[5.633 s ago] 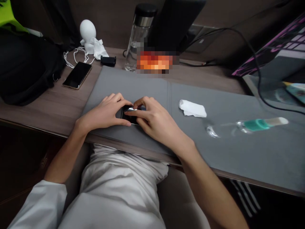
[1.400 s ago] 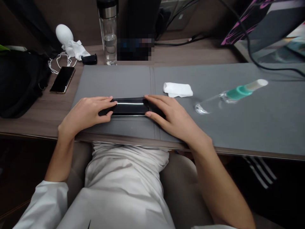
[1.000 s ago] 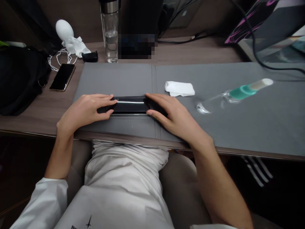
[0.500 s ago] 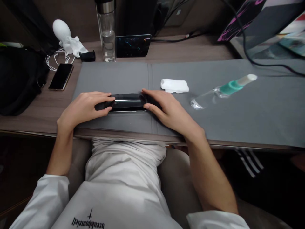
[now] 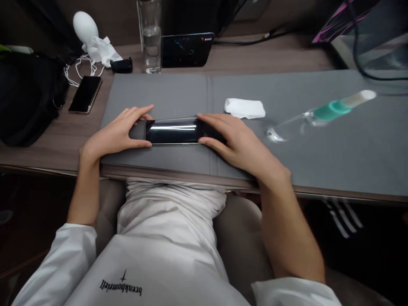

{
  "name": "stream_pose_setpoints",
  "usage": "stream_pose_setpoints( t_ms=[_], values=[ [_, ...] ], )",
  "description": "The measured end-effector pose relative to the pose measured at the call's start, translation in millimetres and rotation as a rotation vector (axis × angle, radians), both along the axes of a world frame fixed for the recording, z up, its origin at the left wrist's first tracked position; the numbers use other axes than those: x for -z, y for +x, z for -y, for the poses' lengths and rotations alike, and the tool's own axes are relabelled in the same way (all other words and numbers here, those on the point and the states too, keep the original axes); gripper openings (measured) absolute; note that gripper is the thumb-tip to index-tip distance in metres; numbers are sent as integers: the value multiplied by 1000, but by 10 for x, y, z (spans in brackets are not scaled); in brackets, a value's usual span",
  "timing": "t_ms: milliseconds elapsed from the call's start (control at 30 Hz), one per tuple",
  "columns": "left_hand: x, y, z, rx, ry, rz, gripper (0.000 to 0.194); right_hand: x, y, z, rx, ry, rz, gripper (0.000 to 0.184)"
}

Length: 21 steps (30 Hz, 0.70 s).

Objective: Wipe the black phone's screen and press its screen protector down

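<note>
So the black phone (image 5: 174,132) is lying on the gray mat (image 5: 165,91) a bit left of center frame, and the right hand (image 5: 240,142) is holding its right end, thumb and fingers on the long edges. The left hand (image 5: 114,134) is spreading thumb and index wide around the other end, not really gripping, while a white folded tissue (image 5: 245,108) is sitting right of center.

The person (image 5: 172,250) is wearing a loose, creased white shirt (image 5: 168,272) that is bunching at the waist, its wide sleeves (image 5: 60,255) ending near the elbows, with black Gothic-style lettering (image 5: 121,287) and a slim cross (image 5: 123,276) showing on its front.
</note>
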State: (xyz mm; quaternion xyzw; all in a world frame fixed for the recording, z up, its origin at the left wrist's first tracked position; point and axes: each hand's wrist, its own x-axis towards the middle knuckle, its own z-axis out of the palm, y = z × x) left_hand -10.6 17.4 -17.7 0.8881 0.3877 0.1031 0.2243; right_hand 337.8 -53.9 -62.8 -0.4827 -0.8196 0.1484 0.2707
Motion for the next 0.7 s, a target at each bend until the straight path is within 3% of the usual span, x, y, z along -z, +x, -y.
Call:
stream_pose_setpoints(
  t_ms=[400,700],
  values=[
    [7,55,44,-10,69,-63,66,-3,8,19,-4,19,-19,62],
    [12,46,30,-14,78,-43,65,-23,11,31,2,18,-16,59]
  ],
)
